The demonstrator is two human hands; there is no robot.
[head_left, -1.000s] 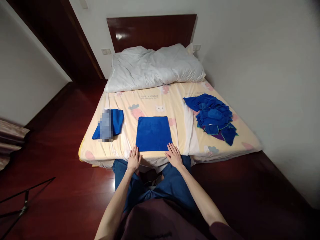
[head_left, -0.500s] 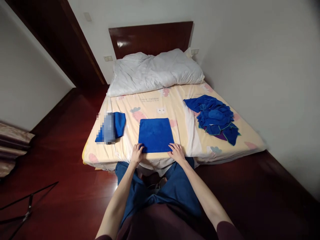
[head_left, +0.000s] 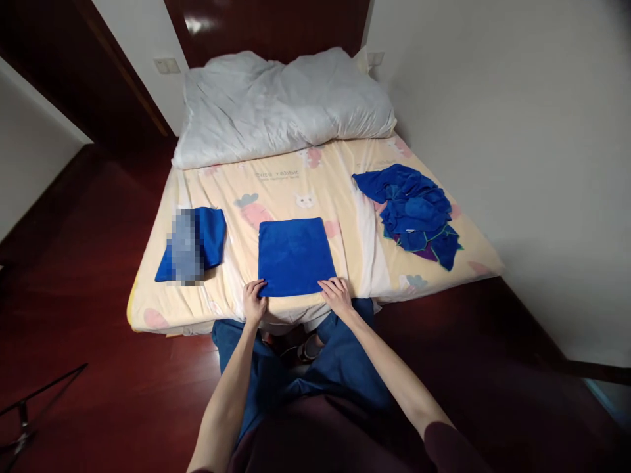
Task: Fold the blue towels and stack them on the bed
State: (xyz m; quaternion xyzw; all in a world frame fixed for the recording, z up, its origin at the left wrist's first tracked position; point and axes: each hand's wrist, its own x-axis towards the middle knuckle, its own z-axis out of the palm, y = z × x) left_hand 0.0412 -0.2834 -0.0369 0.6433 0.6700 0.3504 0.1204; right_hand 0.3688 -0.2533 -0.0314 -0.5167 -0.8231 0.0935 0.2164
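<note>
Mid-fold, looks like: left hand [head_left: 254,301] and right hand [head_left: 336,295] each pinch a near corner of the flat blue square microfibre cloth [head_left: 294,256] at the bed's [head_left: 315,187] near edge. Next move probably needs an even lift.

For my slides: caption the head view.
Both hands, left hand and right hand, grip the near corners of a flat blue towel on the bed.

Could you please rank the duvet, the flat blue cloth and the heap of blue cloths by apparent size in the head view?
1. Duvet, clearly largest.
2. Heap of blue cloths and flat blue cloth look about alike; unranked.
</note>
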